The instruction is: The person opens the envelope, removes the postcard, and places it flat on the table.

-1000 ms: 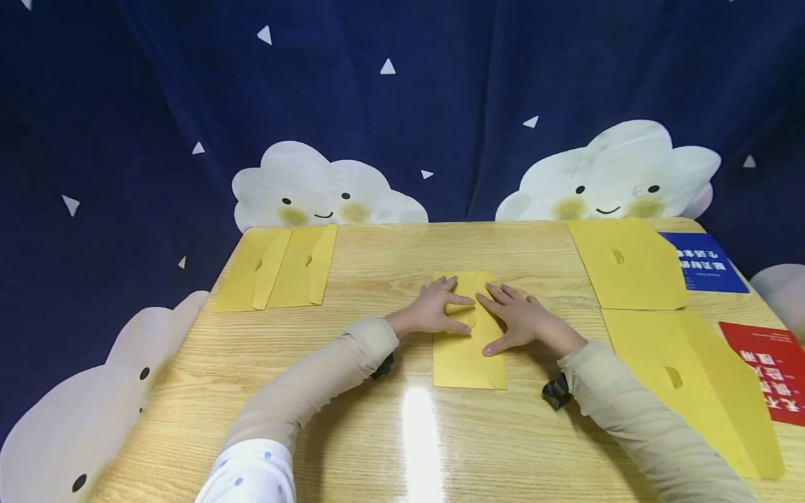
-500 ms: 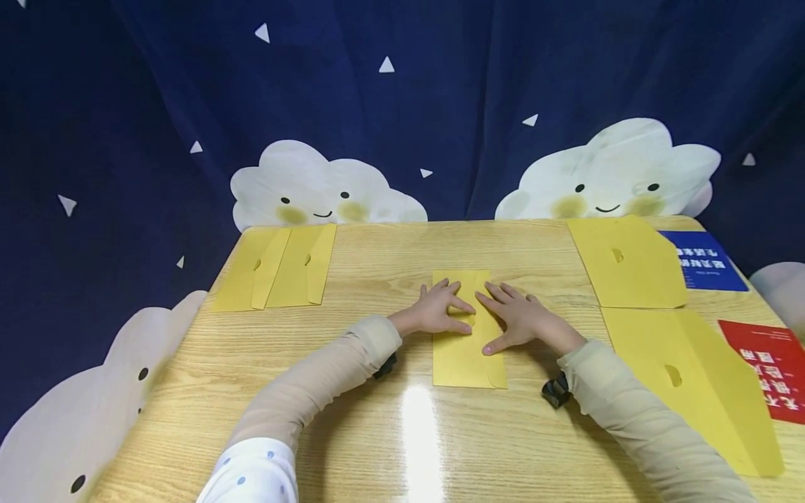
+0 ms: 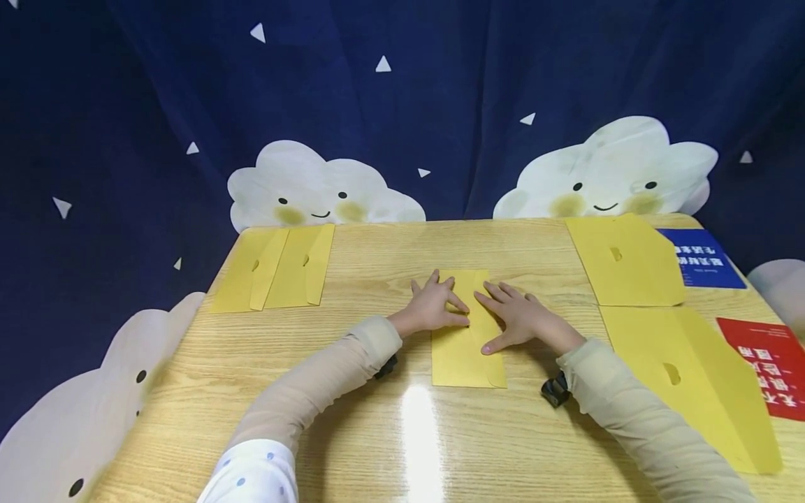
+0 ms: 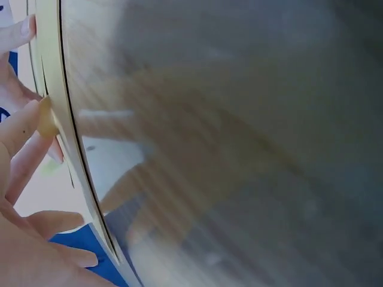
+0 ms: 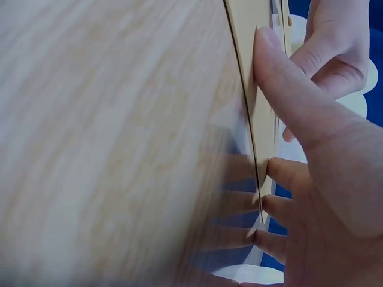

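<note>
A yellow paper envelope (image 3: 455,360) lies upright-lengthwise in the middle of the wooden table, its flap folded over. My left hand (image 3: 432,306) is over its left half, thumb and forefinger pinching the small tab (image 4: 46,121) at the flap's middle; the other fingers spread away. On the right half rests my right hand (image 3: 518,318), fingers fanned out and thumb apart. In the right wrist view, the right thumb (image 5: 299,98) and fingertips touch the envelope's surface (image 5: 245,24), seen nearly edge-on.
Two closed yellow envelopes (image 3: 300,269) lie side by side at the back left. On the right, two more yellow envelopes (image 3: 619,272) have flaps unfolded, beside a blue card (image 3: 704,262) and a red card (image 3: 764,363). A dark blue curtain (image 3: 453,91) hangs behind the table.
The left thumb and forefinger have drawn together at the tab while the other left fingers have lifted and spread. The right hand and the envelope stay in place.
</note>
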Tool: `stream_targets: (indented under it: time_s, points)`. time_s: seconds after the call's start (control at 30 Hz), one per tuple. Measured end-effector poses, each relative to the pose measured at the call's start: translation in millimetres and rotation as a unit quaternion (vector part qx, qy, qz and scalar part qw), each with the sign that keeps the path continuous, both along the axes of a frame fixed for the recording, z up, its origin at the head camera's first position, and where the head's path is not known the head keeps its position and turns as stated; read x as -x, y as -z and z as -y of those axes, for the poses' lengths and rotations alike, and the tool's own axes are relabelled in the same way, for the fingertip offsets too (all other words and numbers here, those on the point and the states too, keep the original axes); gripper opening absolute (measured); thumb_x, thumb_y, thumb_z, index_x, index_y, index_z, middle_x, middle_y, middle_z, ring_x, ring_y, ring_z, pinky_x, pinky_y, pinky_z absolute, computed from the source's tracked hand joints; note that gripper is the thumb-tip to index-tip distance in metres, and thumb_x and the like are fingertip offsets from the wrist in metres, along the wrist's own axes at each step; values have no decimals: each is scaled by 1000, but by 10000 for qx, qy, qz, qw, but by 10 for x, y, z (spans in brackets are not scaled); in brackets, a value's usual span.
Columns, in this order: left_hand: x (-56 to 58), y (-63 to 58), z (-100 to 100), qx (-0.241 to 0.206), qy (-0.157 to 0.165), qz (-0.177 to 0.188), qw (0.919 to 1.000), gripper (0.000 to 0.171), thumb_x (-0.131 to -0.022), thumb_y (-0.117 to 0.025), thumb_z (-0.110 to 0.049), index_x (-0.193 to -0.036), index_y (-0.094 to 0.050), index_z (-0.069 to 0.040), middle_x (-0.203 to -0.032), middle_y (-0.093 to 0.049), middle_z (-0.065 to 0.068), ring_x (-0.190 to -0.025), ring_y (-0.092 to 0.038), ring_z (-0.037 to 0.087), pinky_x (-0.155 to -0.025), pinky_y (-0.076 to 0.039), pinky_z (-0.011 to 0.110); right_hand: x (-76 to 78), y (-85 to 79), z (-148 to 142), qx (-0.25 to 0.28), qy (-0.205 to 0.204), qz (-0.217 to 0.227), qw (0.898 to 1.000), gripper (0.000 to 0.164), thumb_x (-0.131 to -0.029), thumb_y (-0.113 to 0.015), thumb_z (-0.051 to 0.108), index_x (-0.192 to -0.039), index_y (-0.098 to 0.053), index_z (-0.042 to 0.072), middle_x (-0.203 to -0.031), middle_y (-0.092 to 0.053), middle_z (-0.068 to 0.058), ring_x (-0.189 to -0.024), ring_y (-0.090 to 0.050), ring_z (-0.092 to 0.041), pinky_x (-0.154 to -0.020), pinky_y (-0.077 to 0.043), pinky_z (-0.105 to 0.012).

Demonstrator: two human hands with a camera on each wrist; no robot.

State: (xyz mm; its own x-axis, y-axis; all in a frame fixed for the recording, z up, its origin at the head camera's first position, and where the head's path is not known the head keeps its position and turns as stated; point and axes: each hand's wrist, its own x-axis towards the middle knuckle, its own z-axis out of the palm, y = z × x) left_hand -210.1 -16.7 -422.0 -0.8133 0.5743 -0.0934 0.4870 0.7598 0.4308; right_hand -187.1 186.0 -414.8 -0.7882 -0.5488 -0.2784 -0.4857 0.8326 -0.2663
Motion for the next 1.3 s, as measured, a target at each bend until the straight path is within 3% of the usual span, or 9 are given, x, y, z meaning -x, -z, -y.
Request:
stream_targets:
  time_s: [0.1,0.23,0.63,0.9,1.13,1.3]
  points:
    - [7,1,27,-41,-181,237,9995,28,-79,-68,-42,-102,-72,-26,-142,-31,19,-133,-7,45,-91,-6,73,11,1,4,24,-16,-25,10000,109,-66,-66,65,-145,-21,7,-149,-8,-21,-133,-7,-44,-92,-15,-71]
    - [15,1,52,-45,-240,452,9987,30,-80,-67,-42,-104,-71,-26,-144,-28,17,-133,-9,44,-92,-5,72,18,8,11,89,-47,-88,9999,109,-65,-66,65,-145,-21,7,-149,-9,-21,-133,-8,-44,-92,-16,-71]
    - [37,7,64,-15,-194,397,9990,30,-80,-67,-42,-105,-71,-25,-143,-30,15,-134,-10,41,-93,-6,71,20,-53,-24,410,-119,-31,9991,107,-69,-68,59,-145,-17,3,-147,-10,-26,-131,-11,-47,-90,-17,-72]
    - [30,-14,45,74,-154,317,9994,30,-79,-67,-43,-104,-71,-26,-143,-32,15,-133,-13,42,-93,-7,72,26,-79,9,819,80,211,9964,99,-74,-65,57,-146,-18,9,-146,-7,-29,-131,-9,-50,-90,-14,-73]
    - [19,-1,42,46,-157,348,9993,30,-79,-67,-43,-104,-71,-26,-143,-32,15,-133,-12,42,-93,-7,71,-12,-56,70,960,100,-38,9953,96,-72,-68,55,-142,-28,3,-143,-11,-34,-129,-13,-51,-94,-19,-68]
    - [14,7,43,29,-181,376,9991,30,-79,-67,-43,-103,-71,-26,-143,-30,16,-134,-12,41,-94,-8,71,-37,-116,37,1140,165,76,9933,95,-72,-70,51,-142,-29,2,-143,-11,-35,-129,-13,-51,-98,-18,-64]
